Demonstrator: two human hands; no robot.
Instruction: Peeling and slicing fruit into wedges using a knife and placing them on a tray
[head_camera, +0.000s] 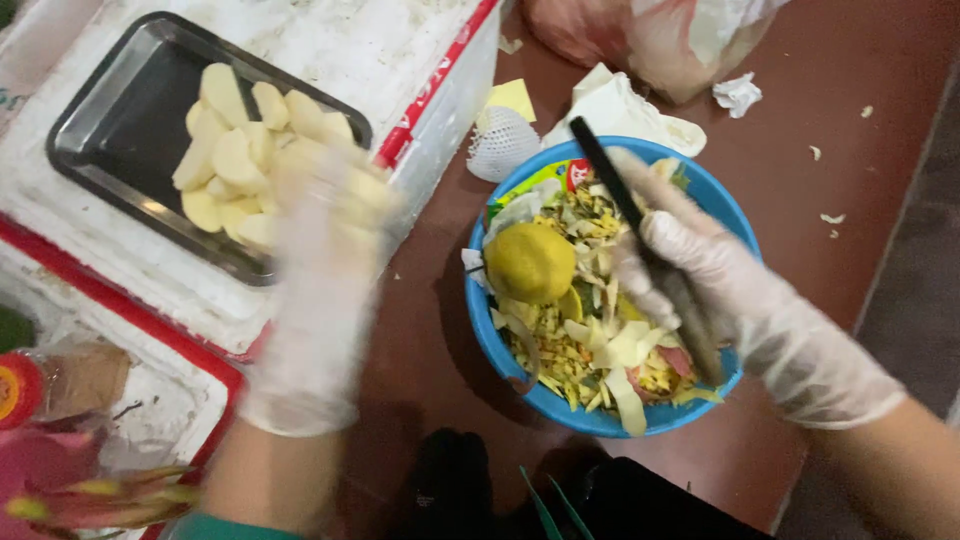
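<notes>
- The gloved left hand (320, 290) reached over the tray (110, 120) of peeled fruit pieces (240, 150); blur hid its grip.
- The right hand (740, 300) was wrapped around a dark knife (610, 180); best kept pointing away, above the blue basin (500, 350).

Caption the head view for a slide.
Gloved left hand over tray of peeled pieces; right hand holds dark knife above blue basin.

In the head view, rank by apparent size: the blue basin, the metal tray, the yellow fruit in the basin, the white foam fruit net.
1. Metal tray and blue basin: look alike, unranked.
2. Yellow fruit.
3. White foam fruit net, slightly smaller.
</notes>
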